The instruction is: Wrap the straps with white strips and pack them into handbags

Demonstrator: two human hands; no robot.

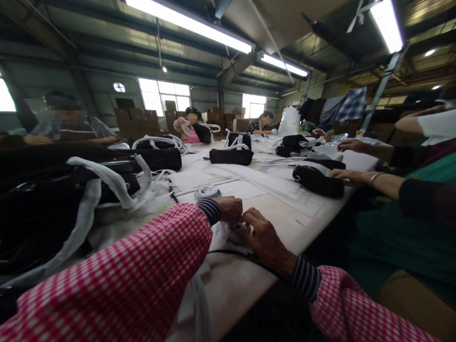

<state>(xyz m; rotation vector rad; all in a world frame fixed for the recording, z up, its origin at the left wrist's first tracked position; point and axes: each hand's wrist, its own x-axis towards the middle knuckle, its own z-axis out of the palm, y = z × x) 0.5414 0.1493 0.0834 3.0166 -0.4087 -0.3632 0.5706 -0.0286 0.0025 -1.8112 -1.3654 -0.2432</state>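
My left hand (230, 209) and my right hand (265, 237) meet over the near edge of a long white table (281, 209). Both have fingers curled together, pinching a small piece of white strap or fabric (233, 233) between them. What exactly they grip is partly hidden by the fingers. Both arms wear red-and-white checked sleeves with striped cuffs. A thin black cord (235, 254) runs under my right wrist. A small roll of white strap (207, 192) lies just beyond my left hand.
Black bags with white straps (107, 175) pile up at the left. More black bags (231, 156) lie along the table. A person's arm (359, 178) at the right rests on a black bag (317, 181). Other people sit at the far end and left.
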